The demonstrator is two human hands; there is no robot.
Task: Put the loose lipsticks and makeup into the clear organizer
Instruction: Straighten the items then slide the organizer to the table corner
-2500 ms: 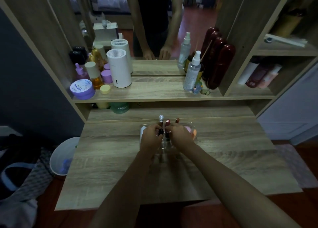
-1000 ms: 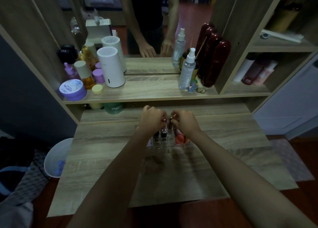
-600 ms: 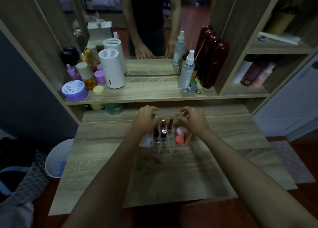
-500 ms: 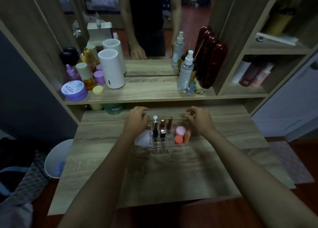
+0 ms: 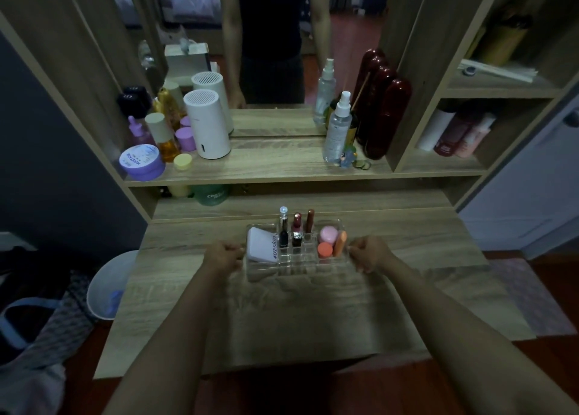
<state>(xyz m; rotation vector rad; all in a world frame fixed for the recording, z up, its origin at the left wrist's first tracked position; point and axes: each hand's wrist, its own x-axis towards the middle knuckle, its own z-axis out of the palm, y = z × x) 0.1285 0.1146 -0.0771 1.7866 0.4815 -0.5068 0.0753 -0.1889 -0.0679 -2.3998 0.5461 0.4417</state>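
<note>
Both hands [image 5: 294, 256] grip organizer [image 5: 296, 265] ends | long axis left-right

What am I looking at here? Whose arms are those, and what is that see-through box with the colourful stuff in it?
The picture comes from a small camera worn on a person's head, so you see what they see when they look down. The two arms are theirs. The mirror behind the shelf shows their body.

They stand at a wooden dressing table. On it sits a clear organizer, a plastic box split into little compartments. Three lipsticks stand upright in its middle. A white case lies in its left part. Pink and orange makeup pieces sit in its right part.

The left hand is at the box's left end and the right hand at its right end, as if gripping it from both sides. Bottles and jars stand on the shelf above.
</note>
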